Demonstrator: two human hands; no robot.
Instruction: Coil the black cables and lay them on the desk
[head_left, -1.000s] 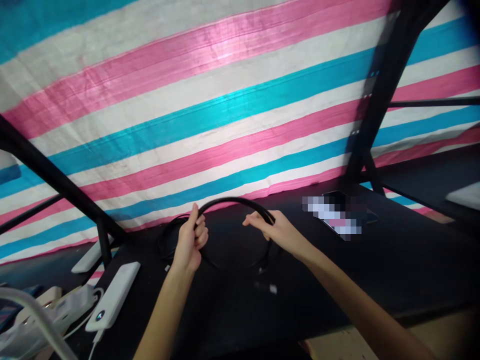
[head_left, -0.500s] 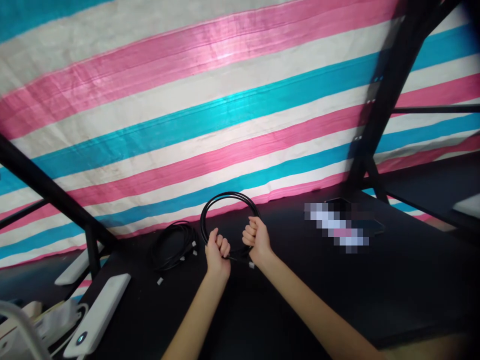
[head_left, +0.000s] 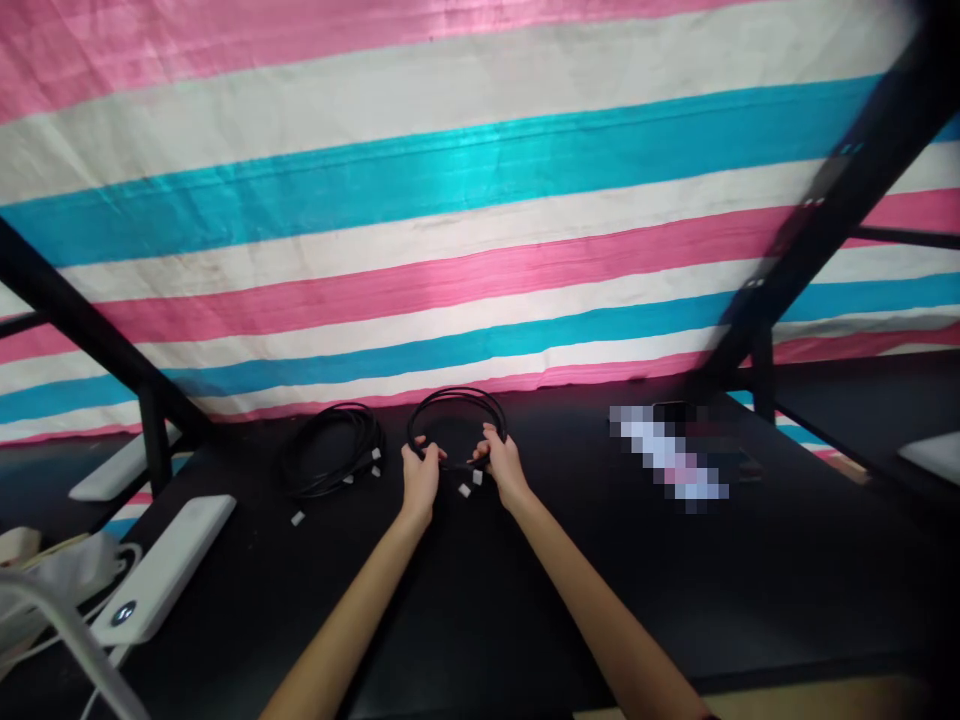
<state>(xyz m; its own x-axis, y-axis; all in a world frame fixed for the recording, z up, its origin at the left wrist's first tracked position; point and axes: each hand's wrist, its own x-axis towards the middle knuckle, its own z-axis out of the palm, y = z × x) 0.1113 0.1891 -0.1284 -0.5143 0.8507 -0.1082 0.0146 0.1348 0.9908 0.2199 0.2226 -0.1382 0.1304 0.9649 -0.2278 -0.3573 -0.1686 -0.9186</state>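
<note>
A coiled black cable (head_left: 459, 392) forms a loop low over the black table, near its back edge. My left hand (head_left: 421, 478) is closed on the left side of the coil. On the right side, my right hand (head_left: 502, 466) grips the same coil, thumb and fingers around it. Two pale connector ends (head_left: 477, 478) show between the hands at the loop's bottom. To the left of my left hand lies a second black cable coil (head_left: 330, 452) with several light-coloured ends; one pale end (head_left: 298, 518) sits apart in front of it.
A white bar-shaped device (head_left: 169, 570) lies at the left table edge, beside white plugs and cords (head_left: 67, 580). A pixelated patch (head_left: 667, 455) covers something at the right, near a dark phone-like object (head_left: 670, 411). Slanted black posts (head_left: 832, 210) and a striped sheet (head_left: 450, 270) stand behind.
Both hands have brought the cable loop lower, towards the table. Its pale connectors show more clearly between them. The camera view has shifted slightly.
</note>
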